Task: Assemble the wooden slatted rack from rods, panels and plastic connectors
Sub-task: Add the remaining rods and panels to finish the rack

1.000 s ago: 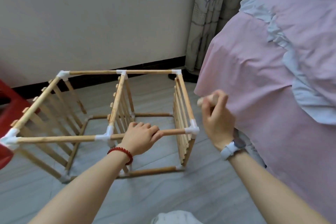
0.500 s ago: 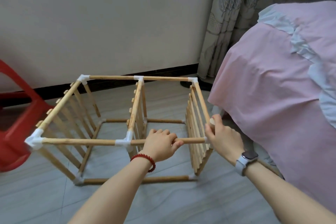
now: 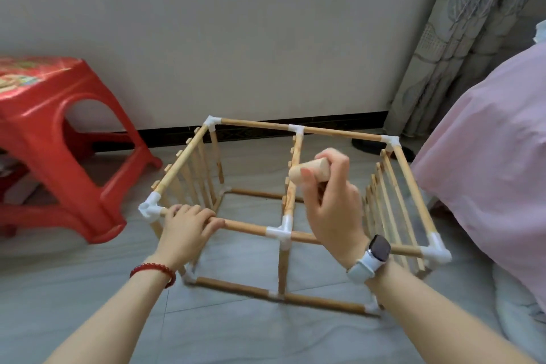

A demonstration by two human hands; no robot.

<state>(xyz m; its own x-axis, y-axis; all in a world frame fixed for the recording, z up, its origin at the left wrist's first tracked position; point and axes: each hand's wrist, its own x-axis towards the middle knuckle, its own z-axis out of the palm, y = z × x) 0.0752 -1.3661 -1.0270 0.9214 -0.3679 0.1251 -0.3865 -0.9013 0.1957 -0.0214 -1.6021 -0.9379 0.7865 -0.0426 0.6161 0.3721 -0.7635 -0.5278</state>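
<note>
Clearly the rack (image 3: 292, 210) stood on the floor (image 3: 88, 289) at mid-frame, its frame already boxed: rods joined by white connectors, slatted panels at left, middle and right. The left hand (image 3: 186, 227) curled its grip over the near top rod (image 3: 245, 227), just right of the near-left corner connector (image 3: 150, 208). The right hand (image 3: 331, 204) was raised above the middle of the frame, its grip clamped on a short, thick wooden mallet (image 3: 308, 171), apart from any rod.

Judging by the thin rods and open slats, the rack looked light and fairly stiff, yet liable to wobble or pop loose at the push-fit joints. Holding a rod close beside a connector, as the left hand did, seemed the sound place; the slender slats looked too weak to bear a grip. A red stool (image 3: 56, 139) stood at the left, pink bedding (image 3: 487, 171) at the right.
</note>
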